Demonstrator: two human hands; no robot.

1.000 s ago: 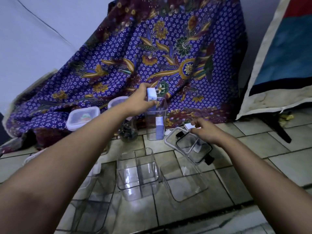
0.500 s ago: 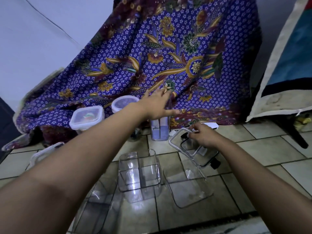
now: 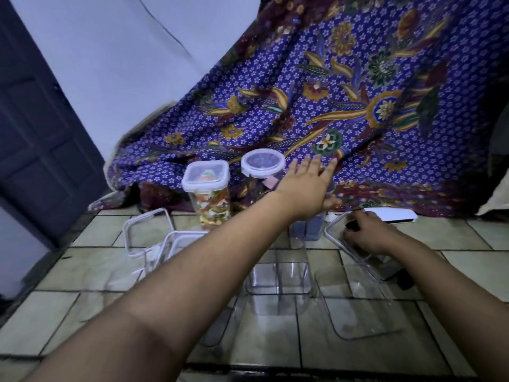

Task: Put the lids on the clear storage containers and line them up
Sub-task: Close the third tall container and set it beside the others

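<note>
My left hand (image 3: 308, 186) is stretched out flat with fingers spread, palm over the top of a tall narrow container (image 3: 307, 230) whose top it hides. My right hand (image 3: 369, 234) grips a clear square lid (image 3: 334, 232) with black clips, tilted up off the floor. In front stand open clear containers: one in the middle (image 3: 278, 277), one on the right (image 3: 355, 310), and others on the left (image 3: 165, 244). At the back are two lidded jars, a square one (image 3: 206, 186) with colourful contents and a round one (image 3: 263, 162).
All of this sits on a tiled floor (image 3: 82, 271). A purple batik cloth (image 3: 330, 92) hangs behind the jars. A white flat object (image 3: 391, 215) lies at the cloth's foot. A dark door (image 3: 35, 133) is at the left.
My left hand held a white lid piece at the narrow container's top, then opened and now lies flat over it. My right hand stays on the clear lid. The view swung left.
</note>
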